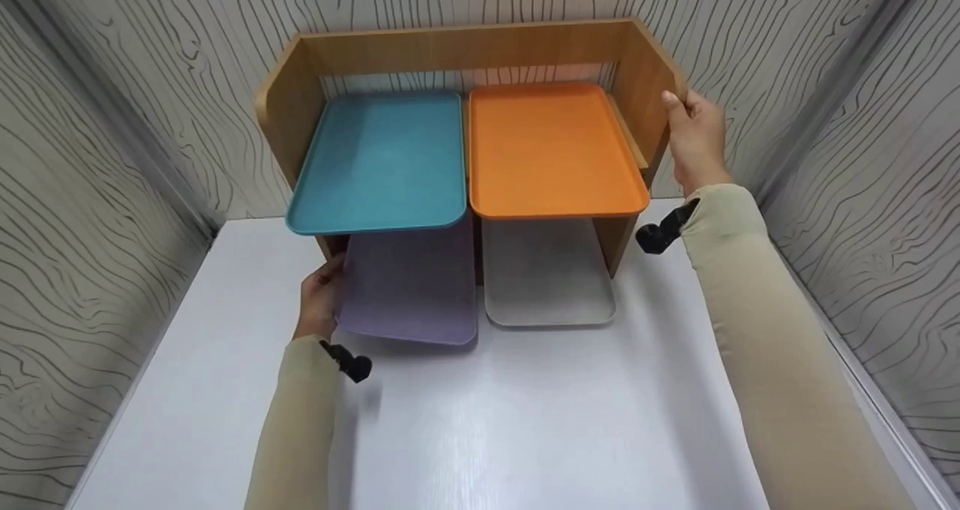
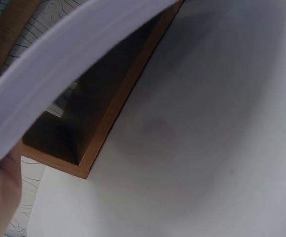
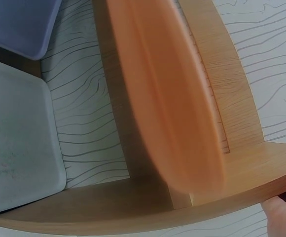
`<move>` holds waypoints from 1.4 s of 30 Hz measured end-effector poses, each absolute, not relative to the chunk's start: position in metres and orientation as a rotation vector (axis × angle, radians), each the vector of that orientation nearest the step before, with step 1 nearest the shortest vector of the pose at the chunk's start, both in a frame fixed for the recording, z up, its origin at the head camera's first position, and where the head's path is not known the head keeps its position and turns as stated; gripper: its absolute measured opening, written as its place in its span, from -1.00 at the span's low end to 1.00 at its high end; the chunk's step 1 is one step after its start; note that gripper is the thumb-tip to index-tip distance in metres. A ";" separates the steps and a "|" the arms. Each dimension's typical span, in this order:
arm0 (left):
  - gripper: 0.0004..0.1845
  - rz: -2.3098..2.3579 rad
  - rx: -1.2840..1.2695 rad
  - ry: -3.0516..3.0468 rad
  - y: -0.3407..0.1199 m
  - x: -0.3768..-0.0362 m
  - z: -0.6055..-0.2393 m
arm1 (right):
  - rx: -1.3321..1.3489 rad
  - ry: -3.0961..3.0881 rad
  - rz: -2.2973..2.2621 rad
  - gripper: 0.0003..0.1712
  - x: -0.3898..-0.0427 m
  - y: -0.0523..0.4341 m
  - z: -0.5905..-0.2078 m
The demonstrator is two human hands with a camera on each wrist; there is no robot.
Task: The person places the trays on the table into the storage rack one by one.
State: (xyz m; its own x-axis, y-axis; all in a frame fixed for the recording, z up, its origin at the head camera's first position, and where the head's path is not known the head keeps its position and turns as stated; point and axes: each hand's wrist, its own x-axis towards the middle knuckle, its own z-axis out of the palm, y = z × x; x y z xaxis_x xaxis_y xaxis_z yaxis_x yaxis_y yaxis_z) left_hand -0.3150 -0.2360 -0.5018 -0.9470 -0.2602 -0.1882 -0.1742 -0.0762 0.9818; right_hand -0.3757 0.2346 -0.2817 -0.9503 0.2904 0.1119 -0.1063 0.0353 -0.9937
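A wooden shelf unit (image 1: 465, 51) stands against the back wall, holding trays on two levels. My left hand (image 1: 319, 300) grips the left edge of the purple tray (image 1: 409, 289), which slants out of the lower left compartment. In the left wrist view, that tray's pale underside (image 2: 59, 64) hangs above the table. My right hand (image 1: 697, 139) holds the front edge of the shelf's right side panel (image 1: 649, 82), thumb on its inner face. On the upper level lie a teal tray (image 1: 382, 161) and an orange tray (image 1: 555, 150). A light grey tray (image 1: 551, 277) sits in the lower right compartment.
Under the shelf is a white table (image 1: 525, 420). Panels with a wood-grain line pattern (image 1: 90, 270) enclose it at the back and both sides. Both upper trays jut forward over the lower ones. A black device (image 1: 660, 234) is strapped at the right wrist.
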 end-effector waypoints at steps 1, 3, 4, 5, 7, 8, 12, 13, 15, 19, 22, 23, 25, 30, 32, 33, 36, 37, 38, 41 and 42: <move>-0.58 -2.212 0.497 -2.084 -0.235 -0.316 -0.502 | -0.188 -2.037 1.989 -0.47 -0.376 0.235 -0.282; -0.58 -2.219 0.470 -2.055 -0.231 -0.320 -0.501 | -0.172 -2.033 1.998 -0.47 -0.376 0.235 -0.282; -0.58 -2.224 0.460 -2.032 -0.229 -0.321 -0.501 | -0.166 -2.031 2.003 -0.47 -0.376 0.235 -0.282; -0.58 -2.229 0.434 -2.013 -0.227 -0.323 -0.501 | -0.163 -2.029 2.008 -0.48 -0.376 0.235 -0.282; -0.59 -2.220 0.396 -1.990 -0.223 -0.326 -0.499 | -0.158 -2.035 2.008 -0.48 -0.376 0.235 -0.282; -0.59 -2.217 0.374 -1.973 -0.221 -0.327 -0.499 | -0.157 -2.035 2.009 -0.48 -0.375 0.235 -0.282; -0.61 -2.159 0.343 -1.972 -0.211 -0.330 -0.498 | -0.177 -2.059 1.971 -0.48 -0.374 0.236 -0.282; -0.61 -2.147 0.343 -1.971 -0.210 -0.330 -0.498 | -0.177 -2.065 1.960 -0.48 -0.374 0.236 -0.282; -0.61 -2.117 0.369 -1.988 -0.207 -0.330 -0.499 | -0.174 -2.056 1.965 -0.49 -0.373 0.236 -0.282; -0.63 -2.066 0.462 -2.035 -0.205 -0.329 -0.504 | -0.171 -2.031 1.986 -0.49 -0.374 0.237 -0.283; -0.64 -2.031 0.513 -2.077 -0.207 -0.328 -0.511 | -0.168 -2.025 1.987 -0.50 -0.374 0.236 -0.283; -0.64 -2.020 0.513 -2.090 -0.208 -0.327 -0.513 | -0.168 -2.026 1.985 -0.50 -0.373 0.236 -0.283; -0.64 -1.994 0.508 -2.126 -0.210 -0.327 -0.517 | -0.162 -2.020 1.991 -0.50 -0.373 0.235 -0.283; -0.64 -1.961 0.468 -2.213 -0.213 -0.327 -0.518 | -0.148 -2.011 1.980 -0.51 -0.373 0.235 -0.283; -0.64 -1.951 0.447 -2.258 -0.214 -0.328 -0.517 | -0.145 -2.008 1.975 -0.51 -0.374 0.236 -0.283; -0.62 -1.948 0.437 -2.281 -0.215 -0.328 -0.517 | -0.149 -2.008 1.975 -0.51 -0.374 0.236 -0.283; -0.57 -1.940 0.409 -2.348 -0.216 -0.329 -0.517 | -0.157 -1.994 1.991 -0.50 -0.375 0.235 -0.283; -0.54 -1.941 0.403 -2.369 -0.217 -0.329 -0.518 | -0.159 -1.986 2.003 -0.50 -0.375 0.235 -0.283; -0.51 -1.951 0.401 -2.383 -0.218 -0.329 -0.518 | -0.159 -1.984 2.005 -0.49 -0.375 0.235 -0.283; -0.49 -1.979 0.400 -2.408 -0.221 -0.330 -0.520 | -0.162 -1.985 2.010 -0.49 -0.375 0.235 -0.283; -0.49 -1.987 0.401 -2.409 -0.222 -0.329 -0.521 | -0.160 -1.986 2.011 -0.49 -0.374 0.235 -0.283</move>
